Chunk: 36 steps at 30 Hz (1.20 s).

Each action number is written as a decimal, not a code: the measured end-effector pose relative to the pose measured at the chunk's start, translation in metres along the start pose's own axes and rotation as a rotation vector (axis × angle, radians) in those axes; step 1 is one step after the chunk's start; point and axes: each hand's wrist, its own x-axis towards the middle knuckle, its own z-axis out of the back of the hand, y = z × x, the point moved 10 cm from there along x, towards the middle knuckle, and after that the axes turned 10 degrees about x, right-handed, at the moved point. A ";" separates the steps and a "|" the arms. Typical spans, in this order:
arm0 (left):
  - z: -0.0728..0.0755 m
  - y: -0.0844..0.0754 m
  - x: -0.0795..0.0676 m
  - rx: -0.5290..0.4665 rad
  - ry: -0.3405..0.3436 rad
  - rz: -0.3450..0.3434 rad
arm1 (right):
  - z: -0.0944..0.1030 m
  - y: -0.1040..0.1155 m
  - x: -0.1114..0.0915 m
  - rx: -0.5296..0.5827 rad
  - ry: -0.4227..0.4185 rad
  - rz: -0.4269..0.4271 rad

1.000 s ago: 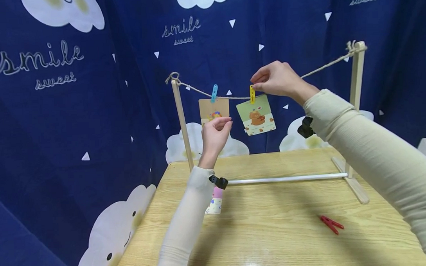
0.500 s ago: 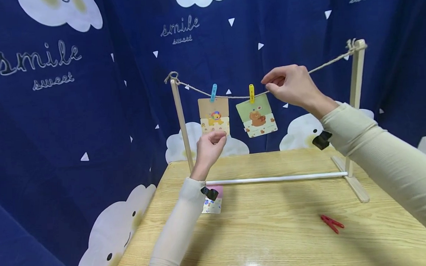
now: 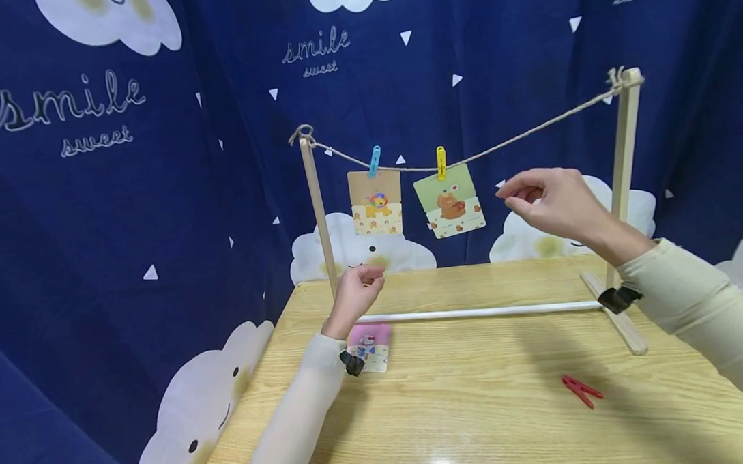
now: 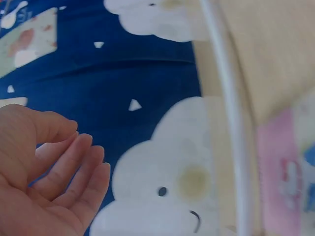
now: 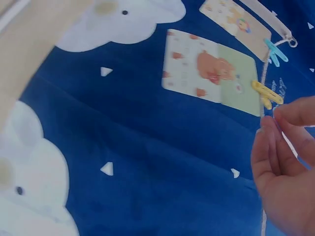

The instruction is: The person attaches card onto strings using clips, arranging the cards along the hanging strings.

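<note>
From the string [image 3: 522,135] hang two cards. A blue clothespin [image 3: 374,161] clips the lion card [image 3: 375,203], and a yellow clothespin [image 3: 441,163] clips the green bear card [image 3: 449,202], which tilts slightly. My right hand [image 3: 557,201] is in the air to the right of the bear card, fingers loosely bent and holding nothing. Below the lion card, my left hand [image 3: 356,290] is likewise empty, its fingers relaxed, as the left wrist view confirms. A pink card [image 3: 369,348] lies on the table under my left wrist, partly covered by it. Right of centre rests a red clothespin [image 3: 580,390].
Two wooden posts, left [image 3: 319,213] and right [image 3: 624,168], bear the string. A white rod [image 3: 485,313] joins them low across the wooden table [image 3: 464,420]. The right post stands on a wooden foot [image 3: 617,319]. Behind hangs a dark blue curtain [image 3: 234,162] with clouds.
My right hand has let go of the yellow clothespin and moved right and down. The left hand has dropped lower and left, uncovering the lion card.
</note>
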 end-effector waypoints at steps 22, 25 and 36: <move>-0.044 0.067 -0.042 -0.052 0.153 0.100 | -0.037 -0.090 -0.143 0.052 0.247 -0.124; -0.046 0.071 -0.046 -0.058 0.165 0.105 | -0.040 -0.100 -0.158 0.090 0.253 -0.153; -0.054 0.086 -0.062 -0.061 0.248 0.162 | -0.051 -0.128 -0.192 0.192 0.315 -0.261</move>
